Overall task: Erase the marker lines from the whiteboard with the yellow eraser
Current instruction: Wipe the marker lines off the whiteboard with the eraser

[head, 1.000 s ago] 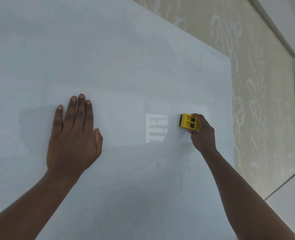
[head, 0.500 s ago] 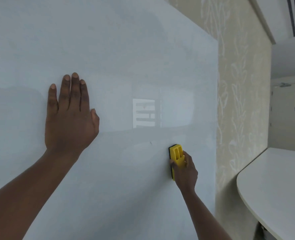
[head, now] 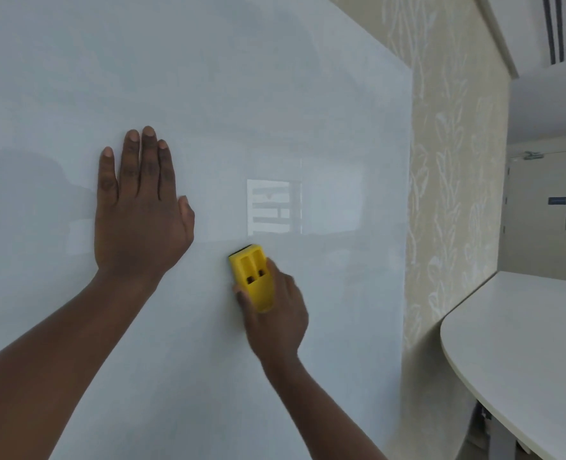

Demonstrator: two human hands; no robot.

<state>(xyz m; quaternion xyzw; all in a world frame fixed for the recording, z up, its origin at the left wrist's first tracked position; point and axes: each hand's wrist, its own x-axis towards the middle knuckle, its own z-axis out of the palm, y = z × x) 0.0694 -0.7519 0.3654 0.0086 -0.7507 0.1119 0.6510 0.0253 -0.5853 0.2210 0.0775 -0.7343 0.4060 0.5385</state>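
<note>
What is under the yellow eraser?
The eraser, held by the right hand, lies flat on the whiteboard. Any marker line beneath it is covered; around it the board looks clean.

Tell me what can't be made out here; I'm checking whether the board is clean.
Head view only:
- Board under the yellow eraser and right hand: covered.
- Board under the flat left hand: covered.
- Whiteboard left, top and bottom: cut off by the frame.
- Bright window reflection: glare could mask faint marks.
- Eraser's pad: faces the board.
</note>
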